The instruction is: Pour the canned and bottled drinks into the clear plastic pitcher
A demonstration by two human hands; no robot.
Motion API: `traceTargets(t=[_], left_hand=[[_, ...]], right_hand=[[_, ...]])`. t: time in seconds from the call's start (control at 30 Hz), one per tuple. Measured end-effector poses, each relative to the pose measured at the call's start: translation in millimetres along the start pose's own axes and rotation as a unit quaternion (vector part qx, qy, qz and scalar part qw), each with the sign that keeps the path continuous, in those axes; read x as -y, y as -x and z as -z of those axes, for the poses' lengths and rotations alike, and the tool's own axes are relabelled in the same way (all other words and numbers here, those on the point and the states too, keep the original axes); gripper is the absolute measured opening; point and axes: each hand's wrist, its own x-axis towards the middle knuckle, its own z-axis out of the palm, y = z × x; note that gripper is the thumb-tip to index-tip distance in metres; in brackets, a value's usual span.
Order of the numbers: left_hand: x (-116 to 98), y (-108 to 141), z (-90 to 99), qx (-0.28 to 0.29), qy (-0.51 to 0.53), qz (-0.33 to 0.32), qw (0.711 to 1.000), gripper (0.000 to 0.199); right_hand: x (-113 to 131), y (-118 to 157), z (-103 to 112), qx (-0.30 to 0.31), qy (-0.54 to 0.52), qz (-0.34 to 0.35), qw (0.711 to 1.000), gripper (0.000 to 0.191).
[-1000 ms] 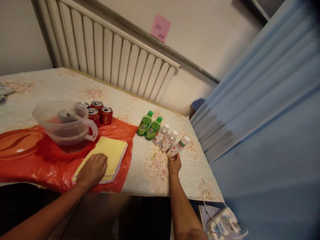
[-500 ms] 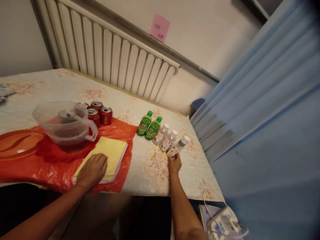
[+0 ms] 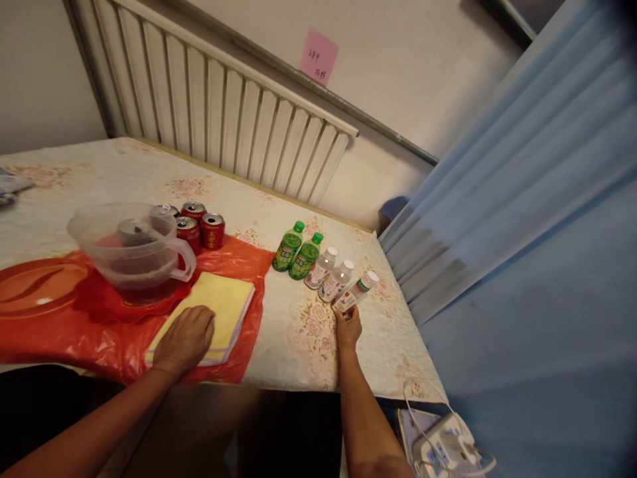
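My right hand [image 3: 349, 326] grips the lower part of a clear plastic bottle [image 3: 359, 291] with a white cap and a green band; it stands at the right end of a row. Beside it are two more white-capped bottles, one nearer [image 3: 336, 281] and one farther [image 3: 320, 268], then two green drink bottles, a right one [image 3: 304, 257] and a left one [image 3: 287, 248]. My left hand [image 3: 186, 337] rests, fingers curled in, on a folded yellow cloth [image 3: 226, 302]; its fingertips are hidden, and nothing shows in it.
The cloth lies on a red plastic sheet [image 3: 251, 259] with a clear pitcher [image 3: 124, 255] and an orange lid [image 3: 37, 289]. Several red cans [image 3: 213, 232] stand behind. A radiator [image 3: 223, 113] lines the wall; a blue curtain [image 3: 522, 232] hangs right, above a power strip [image 3: 442, 448].
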Motion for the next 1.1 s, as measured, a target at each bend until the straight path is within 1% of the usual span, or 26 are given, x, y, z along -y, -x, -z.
traceTargets(t=[0.3, 0.6, 0.8, 1.0, 1.1], left_hand=[[0.7, -0.1, -0.5, -0.006, 0.008, -0.003, 1.0, 0.022], [0.0, -0.4, -0.3, -0.003, 0.008, -0.006, 1.0, 0.022], [-0.7, 0.8, -1.1, -0.006, 0.015, 0.003, 1.0, 0.021], [-3.8, 1.7, 2.9, 0.008, 0.022, 0.021, 1.0, 0.021], [-5.7, 2.1, 4.8, 0.013, 0.024, 0.029, 0.999, 0.021]], right_hand=[[-1.5, -0.9, -0.2, 0.004, -0.002, 0.004, 1.0, 0.042], [-1.3, -0.7, -0.7, 0.003, -0.001, -0.002, 1.0, 0.046], [1.8, -0.4, 1.1, 0.007, -0.003, -0.015, 1.0, 0.049], [2.7, 2.4, 3.8, 0.017, -0.015, -0.026, 0.999, 0.048], [-0.5, 2.9, 3.2, 0.017, -0.029, -0.034, 0.999, 0.054]])
